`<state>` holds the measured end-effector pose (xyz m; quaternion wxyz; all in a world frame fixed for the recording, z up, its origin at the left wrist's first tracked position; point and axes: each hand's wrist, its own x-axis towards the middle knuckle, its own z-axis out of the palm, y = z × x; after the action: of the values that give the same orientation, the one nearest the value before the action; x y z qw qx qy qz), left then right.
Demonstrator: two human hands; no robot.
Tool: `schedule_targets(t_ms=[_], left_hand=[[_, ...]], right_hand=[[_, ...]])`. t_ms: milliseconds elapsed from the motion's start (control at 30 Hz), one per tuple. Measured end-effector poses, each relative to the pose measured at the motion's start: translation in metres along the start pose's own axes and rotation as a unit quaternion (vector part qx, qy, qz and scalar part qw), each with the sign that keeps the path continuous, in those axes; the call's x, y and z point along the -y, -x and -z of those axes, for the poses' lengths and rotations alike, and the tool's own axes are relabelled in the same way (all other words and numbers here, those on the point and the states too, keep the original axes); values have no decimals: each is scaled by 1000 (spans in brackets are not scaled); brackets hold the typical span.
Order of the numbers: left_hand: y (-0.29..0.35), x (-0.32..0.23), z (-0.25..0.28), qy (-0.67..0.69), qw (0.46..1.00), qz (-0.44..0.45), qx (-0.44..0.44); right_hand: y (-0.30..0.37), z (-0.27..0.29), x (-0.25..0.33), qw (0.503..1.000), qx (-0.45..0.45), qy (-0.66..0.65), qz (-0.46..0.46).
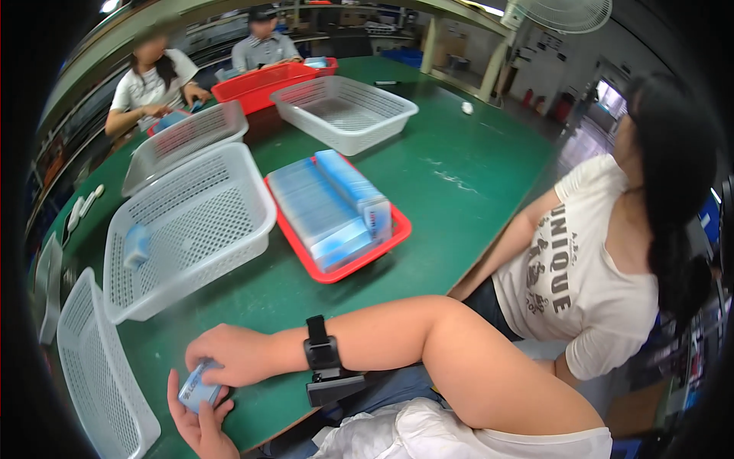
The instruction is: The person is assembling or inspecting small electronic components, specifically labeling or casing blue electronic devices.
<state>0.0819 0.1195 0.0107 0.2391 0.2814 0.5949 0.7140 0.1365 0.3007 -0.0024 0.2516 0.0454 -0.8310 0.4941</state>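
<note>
Near the table's front left edge, a small blue-and-white box (pixel 200 389) is held between both my hands. My left hand (pixel 200 428) cups it from below, with its fingers and thumb around the sides. From above, my right hand (pixel 233 356) closes its fingertips on the upper end of the box; a black band with a device circles that wrist. Beyond my hands, a white mesh basket (pixel 256 233) has one similar small box (pixel 138 246) inside. To its right, a red tray (pixel 405 229) is packed with rows of blue-and-white boxes (pixel 329 206).
Another white basket (pixel 103 367) stands tilted left of my hands. More white baskets (pixel 344 141) and a red bin (pixel 260 88) sit farther back on the green table (pixel 474 168). One person (pixel 589 252) sits close at the right; two people (pixel 157 84) are across the table.
</note>
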Motion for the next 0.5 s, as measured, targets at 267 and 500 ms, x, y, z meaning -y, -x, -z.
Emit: schedule_targets(t_ms=[267, 500], left_hand=[[-8, 17, 16, 1, 1000, -6, 20], [-13, 32, 27, 17, 1000, -6, 19]], right_hand=[[-2, -8, -8, 991, -61, 102, 58], [-5, -6, -11, 1000, -10, 16, 9]])
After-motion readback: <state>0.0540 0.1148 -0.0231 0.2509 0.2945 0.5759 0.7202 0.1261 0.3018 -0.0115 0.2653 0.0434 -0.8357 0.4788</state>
